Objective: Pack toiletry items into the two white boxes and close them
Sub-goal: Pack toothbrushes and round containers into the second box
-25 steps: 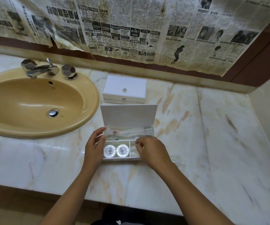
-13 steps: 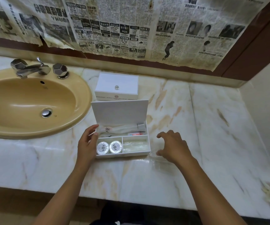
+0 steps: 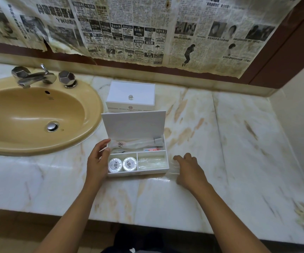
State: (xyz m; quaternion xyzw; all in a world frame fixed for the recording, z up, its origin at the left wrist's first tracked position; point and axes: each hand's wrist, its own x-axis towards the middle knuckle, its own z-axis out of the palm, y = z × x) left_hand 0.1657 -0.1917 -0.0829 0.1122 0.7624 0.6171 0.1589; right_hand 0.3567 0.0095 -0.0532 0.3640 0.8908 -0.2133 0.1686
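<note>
Steadying the open white compartmented plastic box, the left hand grips its end — the loose-fingered right hand, pressing a clear crinkly wrapper, may let it slip.

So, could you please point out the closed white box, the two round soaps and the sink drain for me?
closed white box (image 3: pixel 132 93): head view, on its flat lid.
round soaps (image 3: pixel 129 163): head view, top of the right-hand one.
sink drain (image 3: pixel 52 126): head view, on the metal plug.

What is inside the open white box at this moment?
The open white box holds two round wrapped discs front left, a clear packet front right, and long wrapped items along the back. Anything beneath those wrappers is hidden.
</note>
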